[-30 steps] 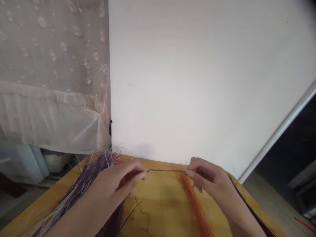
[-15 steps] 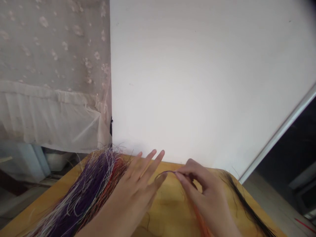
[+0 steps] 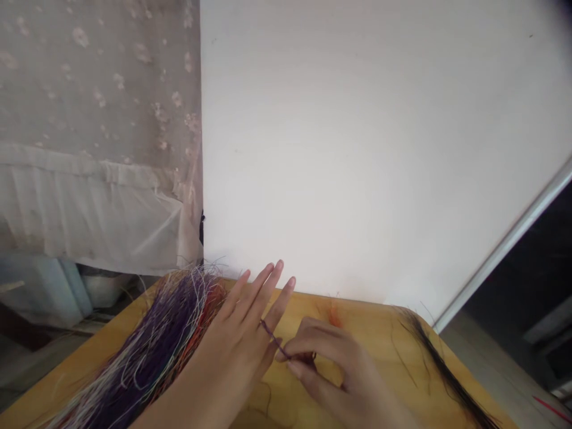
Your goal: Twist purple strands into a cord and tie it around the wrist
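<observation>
A thin twisted purple cord [image 3: 276, 339] runs from the fingers of my left hand [image 3: 241, 333] to my right hand [image 3: 330, 372]. My left hand lies palm down with its fingers spread, and the cord crosses near them. My right hand pinches the cord's other end between thumb and fingers. Just left of my left hand lies a large bundle of purple and white fibres [image 3: 152, 351], with orange strands [image 3: 210, 304] beside it. A small orange tuft [image 3: 333, 316] shows beyond my right hand, and black strands [image 3: 447, 381] lie to the right.
The yellow wooden table [image 3: 393, 351] ends against a white wall [image 3: 357, 149]. A sheer lace curtain [image 3: 98, 131] hangs at the left. A metal strip [image 3: 504, 250] runs diagonally at the right, above a lower floor beyond the table's corner.
My left hand has moved from pinching the cord to spread fingers. My right hand has moved lower and nearer, and the cord now slants downward between my hands.
</observation>
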{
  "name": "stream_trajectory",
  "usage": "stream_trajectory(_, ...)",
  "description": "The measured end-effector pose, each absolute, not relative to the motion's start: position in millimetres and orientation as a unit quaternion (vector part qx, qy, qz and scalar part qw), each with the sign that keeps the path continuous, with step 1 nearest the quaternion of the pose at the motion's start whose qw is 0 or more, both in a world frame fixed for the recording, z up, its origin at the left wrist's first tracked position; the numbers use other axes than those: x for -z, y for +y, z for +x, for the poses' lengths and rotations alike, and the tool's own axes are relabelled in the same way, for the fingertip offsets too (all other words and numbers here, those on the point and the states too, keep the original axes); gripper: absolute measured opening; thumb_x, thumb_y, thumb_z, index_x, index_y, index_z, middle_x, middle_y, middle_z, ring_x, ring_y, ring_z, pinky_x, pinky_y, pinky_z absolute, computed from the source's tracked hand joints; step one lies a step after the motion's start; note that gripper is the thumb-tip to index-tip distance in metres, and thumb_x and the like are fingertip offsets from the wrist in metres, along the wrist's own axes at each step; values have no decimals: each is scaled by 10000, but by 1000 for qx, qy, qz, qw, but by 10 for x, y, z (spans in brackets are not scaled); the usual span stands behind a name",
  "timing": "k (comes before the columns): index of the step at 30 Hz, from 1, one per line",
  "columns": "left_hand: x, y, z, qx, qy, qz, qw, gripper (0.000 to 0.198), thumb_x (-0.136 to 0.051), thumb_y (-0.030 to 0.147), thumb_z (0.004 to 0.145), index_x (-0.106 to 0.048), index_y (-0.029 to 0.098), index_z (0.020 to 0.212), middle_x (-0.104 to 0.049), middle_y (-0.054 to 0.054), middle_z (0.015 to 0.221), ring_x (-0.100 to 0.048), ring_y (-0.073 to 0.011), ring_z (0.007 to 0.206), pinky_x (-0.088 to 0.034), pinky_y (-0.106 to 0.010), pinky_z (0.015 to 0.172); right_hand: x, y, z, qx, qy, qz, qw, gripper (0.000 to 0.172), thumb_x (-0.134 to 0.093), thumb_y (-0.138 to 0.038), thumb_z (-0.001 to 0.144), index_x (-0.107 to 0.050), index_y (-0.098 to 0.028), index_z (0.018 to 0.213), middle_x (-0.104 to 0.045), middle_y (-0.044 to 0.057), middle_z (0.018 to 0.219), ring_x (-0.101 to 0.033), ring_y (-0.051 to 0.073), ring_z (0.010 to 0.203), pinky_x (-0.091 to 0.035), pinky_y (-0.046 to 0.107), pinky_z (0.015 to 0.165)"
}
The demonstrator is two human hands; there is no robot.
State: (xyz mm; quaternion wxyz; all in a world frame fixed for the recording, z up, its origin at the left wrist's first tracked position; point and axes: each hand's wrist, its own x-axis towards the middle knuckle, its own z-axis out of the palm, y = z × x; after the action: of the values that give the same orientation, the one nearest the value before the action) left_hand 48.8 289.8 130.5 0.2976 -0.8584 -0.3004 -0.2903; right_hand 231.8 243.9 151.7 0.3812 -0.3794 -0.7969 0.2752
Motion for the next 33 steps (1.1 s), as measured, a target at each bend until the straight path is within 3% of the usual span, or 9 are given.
stream_trajectory(6, -1361, 2887, 480, 298, -311, -861, 270, 673, -441, 54, 861, -236, 125, 1499, -240, -191, 1553, -175, -321, 1449, -270, -548, 1113, -1525, 2468, 2311, -260, -794, -376, 401, 156, -555, -256, 928, -704, -227, 893, -605, 4, 743, -560, 136, 683, -469, 255, 652)
stream_trajectory(14, -1327, 2801, 485, 316, -319, -881, 146, 698, -402, 79, 900, -107, 153, 1528, -107, -98, 1600, -105, -228, 1462, -299, -459, 1132, -1494, 2496, 2312, -306, -774, -376, 408, 115, -590, -248, 911, -684, -214, 854, -628, -1, 768, -586, 141, 745, -467, 262, 733)
stream_trajectory(18, -1343, 2795, 479, 325, -313, -883, 130, 762, -354, -19, 828, -127, 185, 1526, -115, -69, 1600, -115, -223, 1462, -271, -468, 1147, -1460, 2457, 2315, -308, -757, -392, 423, 82, -611, -249, 896, -674, -244, 948, -647, 1, 859, -596, 147, 819, -476, 272, 805)
stream_trajectory(20, -1356, 2802, 484, 337, -314, -878, 135, 732, -361, -11, 851, -157, 203, 1520, -130, -66, 1596, -127, -225, 1459, -246, -474, 1157, -1464, 2447, 2307, -299, -743, -394, 451, 163, -629, -205, 878, -644, -277, 1024, -637, -19, 877, -597, 131, 826, -476, 253, 820)
stream_trajectory(24, -1388, 2799, 506, 355, -303, -870, 157, 670, -378, 1, 881, -223, 203, 1501, -151, -75, 1590, -132, -239, 1459, -209, -487, 1169, -1513, 2459, 2274, -278, -746, -354, 490, 161, -620, -112, 858, -617, -264, 911, -620, -38, 846, -594, 112, 810, -482, 225, 791)
stream_trajectory(29, -1420, 2757, 516, 360, -295, -874, 140, 685, -339, -18, 878, -175, 176, 1513, -136, -84, 1595, -133, -246, 1461, -237, -516, 1161, -1539, 2471, 2236, -283, -756, -327, 492, 147, -628, -89, 848, -631, -234, 872, -648, -13, 861, -618, 130, 847, -496, 249, 816)
stream_trajectory(33, -1450, 2702, 522, 366, -283, -877, 131, 719, -341, -48, 836, -181, 137, 1512, -142, -92, 1596, -158, -235, 1458, -263, -488, 1161, -1542, 2440, 2242, -368, -707, -312, 517, 136, -663, -121, 832, -624, -237, 889, -651, -4, 896, -638, 146, 873, -509, 288, 839)
